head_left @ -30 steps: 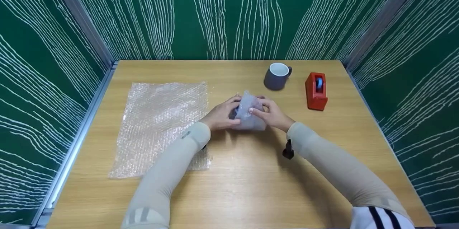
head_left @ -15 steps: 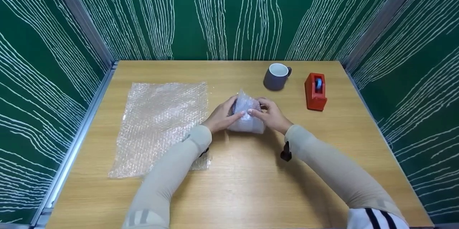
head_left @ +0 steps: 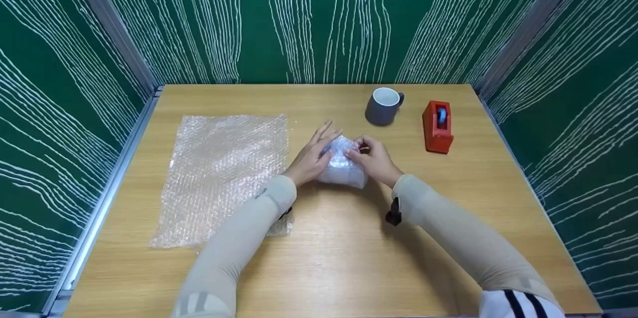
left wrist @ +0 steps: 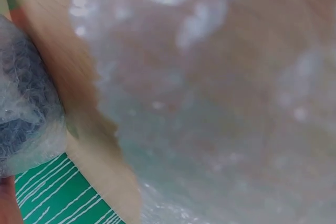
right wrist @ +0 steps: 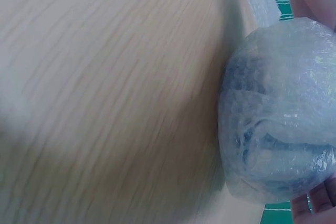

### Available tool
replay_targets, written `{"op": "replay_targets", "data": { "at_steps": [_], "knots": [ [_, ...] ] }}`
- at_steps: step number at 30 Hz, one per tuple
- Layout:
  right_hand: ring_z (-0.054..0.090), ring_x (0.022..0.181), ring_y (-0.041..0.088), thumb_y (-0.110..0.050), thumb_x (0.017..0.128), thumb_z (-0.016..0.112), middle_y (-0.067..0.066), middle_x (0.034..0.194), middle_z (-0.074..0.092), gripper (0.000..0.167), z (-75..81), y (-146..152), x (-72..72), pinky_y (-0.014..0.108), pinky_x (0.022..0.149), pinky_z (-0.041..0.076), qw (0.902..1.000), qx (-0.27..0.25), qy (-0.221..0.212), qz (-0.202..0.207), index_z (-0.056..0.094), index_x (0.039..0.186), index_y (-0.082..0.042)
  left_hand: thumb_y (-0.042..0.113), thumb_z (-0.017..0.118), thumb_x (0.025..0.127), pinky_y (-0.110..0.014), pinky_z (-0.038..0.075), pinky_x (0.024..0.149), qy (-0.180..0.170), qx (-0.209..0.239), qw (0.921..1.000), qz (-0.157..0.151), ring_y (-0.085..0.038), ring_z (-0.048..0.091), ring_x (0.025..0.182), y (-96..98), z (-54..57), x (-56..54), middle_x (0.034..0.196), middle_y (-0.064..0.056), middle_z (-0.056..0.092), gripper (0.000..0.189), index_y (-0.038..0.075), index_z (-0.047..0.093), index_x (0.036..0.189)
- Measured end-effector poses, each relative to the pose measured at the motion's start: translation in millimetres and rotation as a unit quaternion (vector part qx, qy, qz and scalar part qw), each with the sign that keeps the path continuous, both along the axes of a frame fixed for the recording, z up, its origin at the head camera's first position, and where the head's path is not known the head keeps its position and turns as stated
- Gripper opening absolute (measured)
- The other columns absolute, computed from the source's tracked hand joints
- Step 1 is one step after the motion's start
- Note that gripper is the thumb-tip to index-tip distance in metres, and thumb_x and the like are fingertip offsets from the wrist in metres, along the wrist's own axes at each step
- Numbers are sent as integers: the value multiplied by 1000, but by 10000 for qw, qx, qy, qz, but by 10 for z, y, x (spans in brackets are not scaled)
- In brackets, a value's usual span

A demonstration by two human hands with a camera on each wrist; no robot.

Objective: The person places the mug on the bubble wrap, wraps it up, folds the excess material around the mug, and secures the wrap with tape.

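A bundle in bubble wrap (head_left: 344,168) sits between both hands near the middle of the table. Something dark shows through its wrap (right wrist: 283,119) in the right wrist view, but its kind is hidden. My left hand (head_left: 310,158) lies along the bundle's left side, its fingers stretched out and its thumb against the wrap. On the other side my right hand (head_left: 378,161) grips the bundle, thumb on top and fingers bent at the far edge. The left wrist view shows the wrapped bundle (left wrist: 26,103) at its left edge.
A flat sheet of bubble wrap (head_left: 224,168) lies at the left of the wooden table (head_left: 339,258). Behind the hands stands a dark grey mug (head_left: 381,108). A red tape dispenser (head_left: 437,128) is to its right. Green walls (head_left: 264,19) with white lines surround the table.
The raised flap of wrap has been folded down over the bundle. My left hand's fingers have straightened and moved up its side. The right hand has kept its grip.
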State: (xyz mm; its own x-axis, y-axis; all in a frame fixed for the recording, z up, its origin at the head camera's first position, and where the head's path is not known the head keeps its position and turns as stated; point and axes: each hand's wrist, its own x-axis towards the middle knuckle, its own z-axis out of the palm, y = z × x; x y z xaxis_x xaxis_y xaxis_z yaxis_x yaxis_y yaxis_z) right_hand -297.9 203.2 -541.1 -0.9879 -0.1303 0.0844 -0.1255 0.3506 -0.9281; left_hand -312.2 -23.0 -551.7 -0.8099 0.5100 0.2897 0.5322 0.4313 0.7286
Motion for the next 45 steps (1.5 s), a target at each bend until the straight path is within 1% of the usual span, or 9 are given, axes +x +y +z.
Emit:
{"op": "replay_targets", "data": {
  "at_steps": [3, 8, 14, 21, 26, 31, 35, 38, 45],
  "knots": [
    [61, 101, 18, -3, 98, 76, 4, 104, 63, 15, 7, -12, 4, 19, 86, 52, 9999, -93, -79, -101, 61, 97, -4, 14, 49, 111, -45, 28, 136, 32, -129, 9999, -21, -34, 34, 164, 9, 6, -12, 180, -10, 28, 51, 8, 51, 162],
    [59, 99, 15, -1, 97, 76, 4, 105, 62, 17, -2, -27, 8, 19, 85, 51, 9995, -263, -75, -179, 59, 97, -1, 15, 47, 112, -42, 25, 137, 100, -288, 9995, -34, -32, 36, 163, 8, 3, -26, 175, -14, 38, 50, 3, 50, 161],
    [60, 98, 14, 2, 95, 76, 8, 106, 64, 20, -41, -42, 7, 18, 87, 52, 9984, -514, 4, -248, 56, 101, 1, 19, 44, 113, -41, 23, 138, -41, -481, 9988, -68, -30, 33, 165, 4, -8, -34, 177, -13, 35, 52, 3, 47, 163],
    [63, 104, 15, 3, 95, 75, 21, 116, 70, 32, -49, -65, 21, 24, 95, 53, 9983, -454, 285, -246, 61, 122, 11, 27, 42, 115, -44, 20, 139, -71, -780, 9968, -168, -32, 29, 166, -27, 24, -20, 177, -14, 34, 56, 2, 41, 165],
    [66, 109, 22, 0, 97, 75, 26, 124, 72, 31, -56, -53, 45, 20, 96, 52, 9986, -416, 260, -212, 68, 126, 9, 45, 55, 110, -46, 19, 139, -85, -1274, 9916, -213, -35, 25, 168, -39, 83, -31, 177, -15, 35, 73, 2, 39, 167],
    [67, 115, 26, -2, 99, 75, 26, 128, 71, 29, -50, -25, 42, 18, 97, 52, 9990, -377, 140, -207, 70, 126, 8, 64, 78, 92, -44, 18, 139, -235, -1751, 9840, -207, -29, 18, 170, -33, 147, -41, 180, -12, 28, 107, 7, 33, 171],
    [67, 113, 23, -3, 99, 75, 22, 127, 71, 29, -16, 1, 50, 20, 98, 53, 9993, -344, -24, -170, 70, 125, 8, 61, 90, 82, -47, 26, 137, -464, -1669, 9846, -243, -30, 28, 167, -33, 156, -46, 179, -11, 32, 119, 9, 31, 171],
    [66, 111, 20, -3, 98, 76, 20, 125, 71, 28, -5, 11, 55, 21, 99, 54, 9990, -401, -137, -119, 69, 123, 9, 54, 95, 79, -46, 31, 135, -695, -1410, 9872, -279, -29, 38, 162, -39, 145, -50, 176, -10, 37, 119, 11, 32, 171],
    [65, 114, 23, -3, 97, 79, 16, 125, 70, 29, 26, 38, 97, 23, 99, 56, 9985, -415, -360, -17, 69, 122, 6, 39, 101, 74, -43, 40, 130, -874, -855, 9915, -453, -29, 53, 150, -51, 133, -74, 165, -9, 51, 115, 8, 40, 166]
  ]
}}
